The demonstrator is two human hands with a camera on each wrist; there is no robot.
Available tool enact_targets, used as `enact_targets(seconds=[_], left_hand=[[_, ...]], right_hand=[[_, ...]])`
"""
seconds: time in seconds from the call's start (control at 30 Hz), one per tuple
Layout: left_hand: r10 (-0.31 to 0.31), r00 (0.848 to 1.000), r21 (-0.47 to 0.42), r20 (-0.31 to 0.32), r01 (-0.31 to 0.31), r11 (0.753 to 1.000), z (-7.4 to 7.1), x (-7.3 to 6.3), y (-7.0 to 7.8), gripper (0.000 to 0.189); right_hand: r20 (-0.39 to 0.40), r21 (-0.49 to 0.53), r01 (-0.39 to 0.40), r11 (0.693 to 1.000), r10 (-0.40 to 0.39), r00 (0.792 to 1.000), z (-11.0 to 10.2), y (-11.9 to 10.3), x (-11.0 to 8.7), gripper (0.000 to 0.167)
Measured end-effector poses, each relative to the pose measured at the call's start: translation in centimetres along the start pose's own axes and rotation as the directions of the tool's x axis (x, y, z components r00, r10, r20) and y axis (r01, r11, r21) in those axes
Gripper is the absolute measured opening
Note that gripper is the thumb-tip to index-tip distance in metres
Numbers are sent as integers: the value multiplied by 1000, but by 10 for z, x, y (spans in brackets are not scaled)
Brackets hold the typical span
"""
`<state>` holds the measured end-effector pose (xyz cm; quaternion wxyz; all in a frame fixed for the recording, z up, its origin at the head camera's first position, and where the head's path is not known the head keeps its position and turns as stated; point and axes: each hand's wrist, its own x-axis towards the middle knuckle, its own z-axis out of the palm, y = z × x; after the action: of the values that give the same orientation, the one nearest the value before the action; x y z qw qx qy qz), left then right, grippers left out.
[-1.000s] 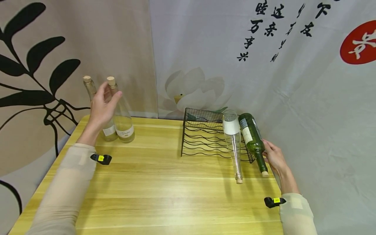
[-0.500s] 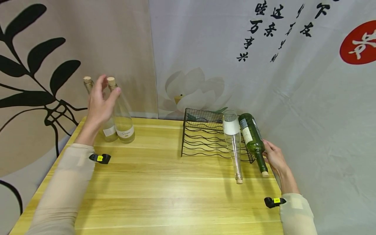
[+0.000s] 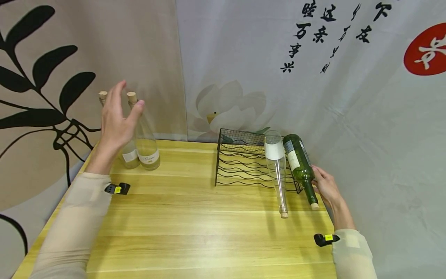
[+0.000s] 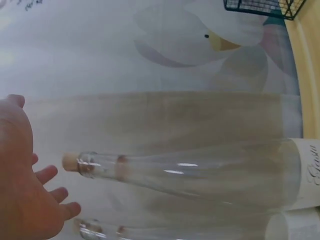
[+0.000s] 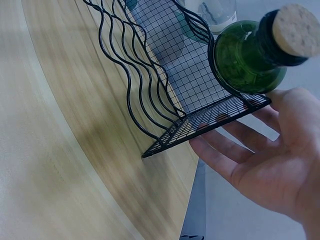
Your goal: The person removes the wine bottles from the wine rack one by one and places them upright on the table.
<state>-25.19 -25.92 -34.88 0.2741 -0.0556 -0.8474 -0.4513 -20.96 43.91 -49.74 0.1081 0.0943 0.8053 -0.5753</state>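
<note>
Two clear glass corked bottles stand upright at the table's back left: a nearer one [image 3: 148, 145] with a white label, and another [image 3: 129, 157] partly behind my left hand [image 3: 116, 124]. That hand is spread beside the nearer bottle's neck; in the left wrist view a gap shows between its fingers and the cork [image 4: 70, 162]. A black wire wine rack [image 3: 240, 142] sits at the back right. On its top lie a clear bottle [image 3: 274, 152] and a green wine bottle [image 3: 296, 157], necks forward. My right hand [image 5: 280, 160] touches the rack's mesh side with extended fingers.
The yellow wooden table [image 3: 195, 224] ends at the right just past the rack. A printed cloth [image 3: 223, 50] hangs right behind the bottles and rack. Both bottle necks jut out past the rack's front.
My left hand has drawn slightly left, its fingers opening away from the nearer clear bottle's neck. My right hand, the rack and the bottles have stayed in place.
</note>
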Motion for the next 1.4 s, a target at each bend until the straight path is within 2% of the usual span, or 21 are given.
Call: enact_targets(seconds=[0.2,0.4,0.63,0.8,0.97,1.2,1.4], left_hand=[[141,990,50,0,-141,989,5,-3,20,93],[228,971,95,75,-235,967,16,-10,39,97],[331,927,99,174,-351,931,38,-27,56,96],[341,904,90,257,-374,923,57,-41,64,95],[360,873,65,329,-402,914,77,-55,71,93],[367,831,43,418,-422,906,107,-73,69,94],[339,813,15,473,-392,920,128,-89,65,94]], right_hand=[[6,-28,-3,1000,3,1000,-1,-3,-3,76],[6,-17,-1,1000,1,1000,0,-3,-4,77],[2,-36,-8,999,8,1000,-1,-2,-2,78],[2,-25,-7,1000,7,1000,-1,-3,-2,78],[-5,-1,2,1000,-2,1000,1,-3,-2,77],[-5,-15,9,1000,-9,1000,0,-3,-2,78],[-9,-14,2,1000,-2,1000,1,-3,-2,79]])
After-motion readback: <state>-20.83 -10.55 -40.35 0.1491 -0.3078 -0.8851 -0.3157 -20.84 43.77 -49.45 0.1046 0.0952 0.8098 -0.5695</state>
